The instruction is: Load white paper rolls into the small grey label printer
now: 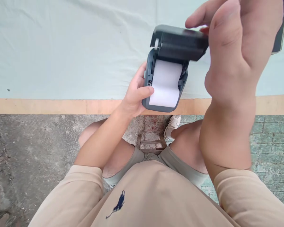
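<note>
A dark portable receipt printer point(161, 108) sits in my left hand point(134, 94), just above the table's near edge. My fingers wrap its left side, and the thumb presses on the front left, at the edge of the paper. The printer's lid point(180, 42) is raised, with a dark underside. White paper point(167, 83) fills the compartment and runs down towards the front. My right hand point(234, 41) is at the lid's right end, fingers bent around it. The hand covers that end, so the exact contact is partly hidden.
A pale cloth point(73, 53) covers the table, which has a light wooden front edge point(61, 106). A dark flat device point(278, 41) lies at the far right, partly behind my right hand. Below are my knees and a wooden stool point(151, 146).
</note>
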Demonstrator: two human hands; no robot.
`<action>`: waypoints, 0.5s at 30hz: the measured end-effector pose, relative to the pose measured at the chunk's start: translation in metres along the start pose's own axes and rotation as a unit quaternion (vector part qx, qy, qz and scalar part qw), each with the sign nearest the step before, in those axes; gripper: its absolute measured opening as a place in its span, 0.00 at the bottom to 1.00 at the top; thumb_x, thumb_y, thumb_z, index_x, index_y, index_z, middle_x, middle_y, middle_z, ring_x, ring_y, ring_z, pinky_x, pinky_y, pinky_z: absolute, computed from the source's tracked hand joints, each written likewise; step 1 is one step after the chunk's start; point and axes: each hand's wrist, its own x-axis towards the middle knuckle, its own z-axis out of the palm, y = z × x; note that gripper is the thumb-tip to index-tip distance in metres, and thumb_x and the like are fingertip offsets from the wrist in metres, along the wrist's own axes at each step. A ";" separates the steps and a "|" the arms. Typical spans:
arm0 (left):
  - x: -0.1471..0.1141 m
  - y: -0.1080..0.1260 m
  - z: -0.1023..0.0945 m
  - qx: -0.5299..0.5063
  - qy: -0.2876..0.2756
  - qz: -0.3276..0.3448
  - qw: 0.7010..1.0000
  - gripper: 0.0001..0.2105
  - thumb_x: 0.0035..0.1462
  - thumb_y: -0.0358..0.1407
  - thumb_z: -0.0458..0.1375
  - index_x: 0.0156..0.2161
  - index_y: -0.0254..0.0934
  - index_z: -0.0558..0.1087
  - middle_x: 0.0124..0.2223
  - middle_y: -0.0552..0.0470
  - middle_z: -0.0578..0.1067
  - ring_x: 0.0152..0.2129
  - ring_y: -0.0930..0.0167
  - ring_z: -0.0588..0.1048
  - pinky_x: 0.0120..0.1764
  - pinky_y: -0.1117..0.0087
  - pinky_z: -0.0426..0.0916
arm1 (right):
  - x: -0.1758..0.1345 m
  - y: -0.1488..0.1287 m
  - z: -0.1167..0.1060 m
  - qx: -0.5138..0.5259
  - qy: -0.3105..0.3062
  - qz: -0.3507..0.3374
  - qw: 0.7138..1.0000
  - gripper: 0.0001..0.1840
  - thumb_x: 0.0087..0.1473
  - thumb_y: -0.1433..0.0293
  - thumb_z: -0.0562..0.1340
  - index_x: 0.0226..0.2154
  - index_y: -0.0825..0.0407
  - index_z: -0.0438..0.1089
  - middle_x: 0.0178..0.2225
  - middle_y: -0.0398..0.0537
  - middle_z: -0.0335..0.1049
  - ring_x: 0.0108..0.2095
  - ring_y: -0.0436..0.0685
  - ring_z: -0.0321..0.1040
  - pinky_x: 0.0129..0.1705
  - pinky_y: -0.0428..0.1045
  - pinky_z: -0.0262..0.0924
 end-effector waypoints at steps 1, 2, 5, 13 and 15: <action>0.000 0.001 -0.001 -0.008 -0.013 -0.004 1.000 0.23 0.44 0.40 0.63 0.48 0.43 0.67 0.43 0.50 0.74 0.50 0.59 0.74 0.43 0.64 0.72 | 0.001 -0.002 0.001 -0.001 0.037 -0.013 0.999 0.21 0.65 0.57 0.37 0.58 0.44 0.43 0.39 0.47 0.61 0.56 0.60 0.62 0.54 0.56 0.60; 0.000 0.001 -0.002 -0.017 -0.024 -0.007 1.000 0.21 0.46 0.42 0.62 0.48 0.44 0.67 0.43 0.50 0.74 0.48 0.60 0.75 0.42 0.63 0.72 | 0.002 -0.004 0.002 0.010 0.075 -0.033 0.997 0.17 0.65 0.59 0.41 0.53 0.45 0.52 0.34 0.45 0.62 0.51 0.58 0.67 0.50 0.54 0.62; 0.000 0.003 -0.003 -0.039 -0.038 -0.010 0.999 0.19 0.50 0.49 0.59 0.46 0.47 0.68 0.45 0.50 0.74 0.51 0.60 0.72 0.45 0.62 0.71 | 0.002 -0.003 0.005 0.043 0.065 -0.085 0.993 0.10 0.61 0.66 0.51 0.46 0.45 0.61 0.41 0.43 0.67 0.49 0.53 0.67 0.50 0.50 0.65; -0.001 0.001 -0.002 -0.014 -0.046 0.014 0.999 0.12 0.52 0.42 0.62 0.43 0.50 0.72 0.41 0.55 0.78 0.51 0.59 0.70 0.46 0.62 0.69 | 0.000 0.025 0.025 0.153 -0.055 -0.009 0.987 0.30 0.51 0.61 0.64 0.54 0.49 0.54 0.52 0.47 0.64 0.45 0.52 0.67 0.44 0.49 0.66; 0.000 0.002 0.000 -0.005 -0.035 0.014 0.999 0.11 0.53 0.40 0.61 0.42 0.49 0.72 0.39 0.54 0.78 0.54 0.59 0.69 0.49 0.62 0.70 | 0.000 0.027 0.028 0.165 -0.050 0.015 0.985 0.32 0.49 0.60 0.65 0.54 0.45 0.53 0.53 0.45 0.64 0.41 0.53 0.68 0.39 0.49 0.66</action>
